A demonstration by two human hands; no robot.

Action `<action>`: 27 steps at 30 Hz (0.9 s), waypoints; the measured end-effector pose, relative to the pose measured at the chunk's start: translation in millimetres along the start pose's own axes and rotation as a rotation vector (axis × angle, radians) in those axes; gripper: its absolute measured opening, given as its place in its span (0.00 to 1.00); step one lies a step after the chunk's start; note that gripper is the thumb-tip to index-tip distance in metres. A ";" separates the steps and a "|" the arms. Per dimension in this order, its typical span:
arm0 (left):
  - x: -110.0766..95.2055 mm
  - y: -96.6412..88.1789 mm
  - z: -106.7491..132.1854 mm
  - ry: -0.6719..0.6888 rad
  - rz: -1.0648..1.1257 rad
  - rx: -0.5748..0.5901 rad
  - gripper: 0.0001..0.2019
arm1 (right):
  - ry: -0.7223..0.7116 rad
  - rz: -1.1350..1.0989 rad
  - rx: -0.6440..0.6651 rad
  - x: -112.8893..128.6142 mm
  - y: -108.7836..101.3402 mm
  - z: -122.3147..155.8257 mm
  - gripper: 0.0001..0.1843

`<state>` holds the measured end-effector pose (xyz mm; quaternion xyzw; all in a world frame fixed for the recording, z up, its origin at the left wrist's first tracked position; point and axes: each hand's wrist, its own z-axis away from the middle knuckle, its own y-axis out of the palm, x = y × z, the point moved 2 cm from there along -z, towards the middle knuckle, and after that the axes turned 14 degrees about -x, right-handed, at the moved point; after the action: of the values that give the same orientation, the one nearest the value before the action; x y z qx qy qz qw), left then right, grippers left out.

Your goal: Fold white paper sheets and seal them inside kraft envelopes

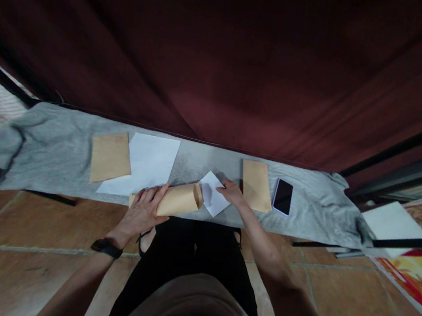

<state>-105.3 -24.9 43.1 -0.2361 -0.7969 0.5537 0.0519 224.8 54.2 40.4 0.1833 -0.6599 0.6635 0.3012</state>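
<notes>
A brown paper envelope (pixel 178 201) lies near the front edge of the cloth-covered surface, its mouth bulging open toward the right. My left hand (pixel 144 211) grips its left part, fingers over the top and thumb along the near side. My right hand (pixel 231 192) pinches a folded white paper (pixel 211 195) by its right side. That paper's left corner is at the envelope's mouth; whether it is inside I cannot tell. Just beyond my right hand rests a stack of brown envelopes (pixel 257 185).
A white sheet (pixel 152 158) lies at the left, partly under another brown envelope (pixel 110 159). A phone (pixel 282 196) sits right of the stack. Grey cloth (pixel 56 148) covers the narrow surface. A dark red curtain (pixel 221 76) hangs behind it.
</notes>
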 end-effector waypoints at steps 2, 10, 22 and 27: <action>-0.6 1.2 0.2 -0.013 -0.012 -0.002 0.53 | 0.042 -0.084 -0.089 -8.6 -10.2 1.7 0.09; -6.7 5.7 -3.0 -0.069 -0.034 -0.002 0.53 | 0.291 -1.244 -0.403 -13.2 -6.9 36.1 0.15; -8.0 11.0 -2.1 -0.048 -0.046 -0.017 0.53 | 0.454 -1.443 -0.349 12.0 33.0 57.1 0.15; -13.6 9.4 -3.0 -0.038 -0.038 -0.031 0.52 | 0.514 -1.467 -0.358 19.7 39.9 54.9 0.13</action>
<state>-89.2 -25.6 38.2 -0.2112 -0.8106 0.5445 0.0433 175.9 5.2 25.8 0.3609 -0.3776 0.2013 0.8286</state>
